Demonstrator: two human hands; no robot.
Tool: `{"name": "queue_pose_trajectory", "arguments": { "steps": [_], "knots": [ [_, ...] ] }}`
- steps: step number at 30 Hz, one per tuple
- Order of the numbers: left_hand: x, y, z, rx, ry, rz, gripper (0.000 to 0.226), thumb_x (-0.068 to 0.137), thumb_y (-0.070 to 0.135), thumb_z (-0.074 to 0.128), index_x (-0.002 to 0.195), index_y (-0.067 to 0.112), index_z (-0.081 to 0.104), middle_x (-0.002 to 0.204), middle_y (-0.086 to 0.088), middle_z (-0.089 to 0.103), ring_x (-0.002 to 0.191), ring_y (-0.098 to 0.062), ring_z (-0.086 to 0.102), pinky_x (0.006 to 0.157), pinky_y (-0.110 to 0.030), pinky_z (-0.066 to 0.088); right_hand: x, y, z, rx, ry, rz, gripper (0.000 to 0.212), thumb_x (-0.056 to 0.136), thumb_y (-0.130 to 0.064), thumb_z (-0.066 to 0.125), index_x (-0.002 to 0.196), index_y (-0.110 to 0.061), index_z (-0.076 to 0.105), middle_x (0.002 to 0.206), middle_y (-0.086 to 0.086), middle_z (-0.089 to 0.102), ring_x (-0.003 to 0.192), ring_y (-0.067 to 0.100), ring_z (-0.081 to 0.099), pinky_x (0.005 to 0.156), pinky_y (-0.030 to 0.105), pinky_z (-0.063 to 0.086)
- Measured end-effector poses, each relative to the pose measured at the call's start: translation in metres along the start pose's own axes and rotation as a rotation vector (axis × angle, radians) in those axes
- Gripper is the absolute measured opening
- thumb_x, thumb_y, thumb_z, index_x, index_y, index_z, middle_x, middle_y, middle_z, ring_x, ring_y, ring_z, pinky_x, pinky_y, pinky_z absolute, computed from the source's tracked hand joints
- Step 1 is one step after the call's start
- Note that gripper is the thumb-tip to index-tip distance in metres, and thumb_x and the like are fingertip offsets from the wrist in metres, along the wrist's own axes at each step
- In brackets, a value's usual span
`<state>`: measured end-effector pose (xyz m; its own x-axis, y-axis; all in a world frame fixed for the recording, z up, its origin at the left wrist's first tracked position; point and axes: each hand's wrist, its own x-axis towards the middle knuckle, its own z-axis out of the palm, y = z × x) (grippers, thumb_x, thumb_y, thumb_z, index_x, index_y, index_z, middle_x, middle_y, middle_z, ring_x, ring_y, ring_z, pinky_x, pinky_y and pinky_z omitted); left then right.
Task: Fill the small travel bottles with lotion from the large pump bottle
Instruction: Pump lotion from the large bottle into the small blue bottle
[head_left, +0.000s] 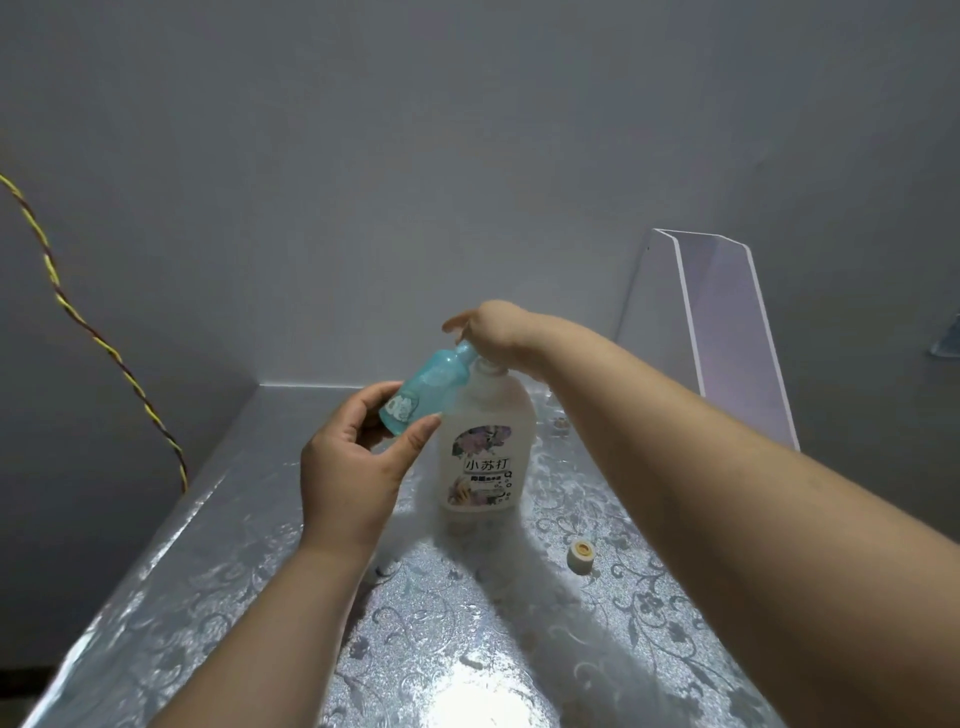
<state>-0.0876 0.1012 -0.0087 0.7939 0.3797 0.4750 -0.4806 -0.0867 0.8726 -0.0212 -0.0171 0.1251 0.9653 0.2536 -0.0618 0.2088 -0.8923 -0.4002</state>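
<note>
A large white pump bottle (487, 447) with a flowered label stands upright on the silver patterned table (218, 571). My right hand (493, 330) rests on top of its pump head, which the hand hides. My left hand (358, 457) grips a small teal travel bottle (426, 389) by its base, tilted so that its open neck points up to the right, right under the pump. A small white cap (581, 555) lies on the table to the right of the large bottle.
A clear acrylic stand (727, 332) leans at the back right. A yellow and red twisted cord (88, 332) hangs along the left wall. A second small round object (561, 423) sits behind the large bottle.
</note>
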Motion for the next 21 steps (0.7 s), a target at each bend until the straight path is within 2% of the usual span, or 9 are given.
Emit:
{"name": "queue_pose_trajectory", "arguments": {
  "steps": [2,4,9,12,15,18,21],
  "knots": [
    [0.000,0.000,0.000,0.001,-0.008,-0.006,0.037,0.061,0.038,0.080,0.096,0.034,0.068,0.091,0.010,0.074,0.082,-0.004,0.069,0.075,-0.018,0.053,0.002,0.001,0.002,0.015,0.020,0.035,0.046,0.095,0.005,0.031,0.139,-0.003,0.046,0.140,0.016,0.049,0.128,0.030,0.048,0.103,0.033,0.038],
    [0.000,-0.001,0.000,-0.002,-0.015,-0.010,0.038,0.061,0.039,0.080,0.097,0.034,0.068,0.092,0.009,0.074,0.083,-0.006,0.069,0.076,-0.019,0.054,0.002,0.004,0.002,-0.020,-0.003,-0.007,0.047,0.096,0.004,0.030,0.140,-0.005,0.045,0.142,0.014,0.048,0.129,0.029,0.047,0.104,0.032,0.038],
    [-0.001,0.001,0.001,-0.013,-0.016,-0.004,0.037,0.062,0.037,0.080,0.097,0.035,0.067,0.090,0.011,0.074,0.082,-0.003,0.069,0.074,-0.016,0.053,-0.005,0.004,-0.008,0.043,-0.022,-0.054,0.040,0.102,-0.019,0.038,0.137,-0.002,0.047,0.141,0.016,0.048,0.131,0.031,0.044,0.107,0.036,0.035],
    [-0.001,0.003,0.000,-0.013,-0.012,0.008,0.036,0.062,0.037,0.080,0.097,0.036,0.067,0.090,0.013,0.073,0.081,-0.001,0.068,0.073,-0.014,0.053,-0.005,0.005,-0.013,0.052,-0.023,-0.068,0.040,0.101,-0.024,0.042,0.134,-0.002,0.049,0.139,0.015,0.049,0.130,0.030,0.045,0.109,0.038,0.034],
    [-0.001,0.004,0.000,-0.016,-0.014,0.010,0.036,0.062,0.038,0.079,0.095,0.037,0.067,0.086,0.017,0.073,0.079,0.001,0.067,0.071,-0.012,0.052,-0.002,0.005,-0.013,0.031,-0.020,-0.049,0.038,0.101,-0.013,0.037,0.136,-0.002,0.049,0.140,0.014,0.049,0.131,0.029,0.044,0.109,0.035,0.034],
    [-0.001,0.003,0.000,-0.015,-0.018,0.008,0.036,0.061,0.038,0.079,0.095,0.036,0.067,0.086,0.017,0.073,0.080,0.000,0.068,0.072,-0.014,0.052,0.001,0.006,-0.007,0.022,-0.006,-0.032,0.047,0.099,0.001,0.029,0.142,-0.008,0.044,0.147,0.008,0.043,0.135,0.025,0.041,0.108,0.028,0.033],
    [-0.002,0.000,0.000,-0.015,-0.022,-0.001,0.036,0.061,0.040,0.080,0.094,0.037,0.068,0.088,0.015,0.074,0.082,-0.004,0.069,0.076,-0.020,0.054,0.004,0.007,-0.001,-0.025,-0.014,-0.028,0.054,0.094,0.008,0.029,0.142,-0.010,0.043,0.147,0.006,0.043,0.133,0.024,0.044,0.099,0.025,0.039]
  ]
}}
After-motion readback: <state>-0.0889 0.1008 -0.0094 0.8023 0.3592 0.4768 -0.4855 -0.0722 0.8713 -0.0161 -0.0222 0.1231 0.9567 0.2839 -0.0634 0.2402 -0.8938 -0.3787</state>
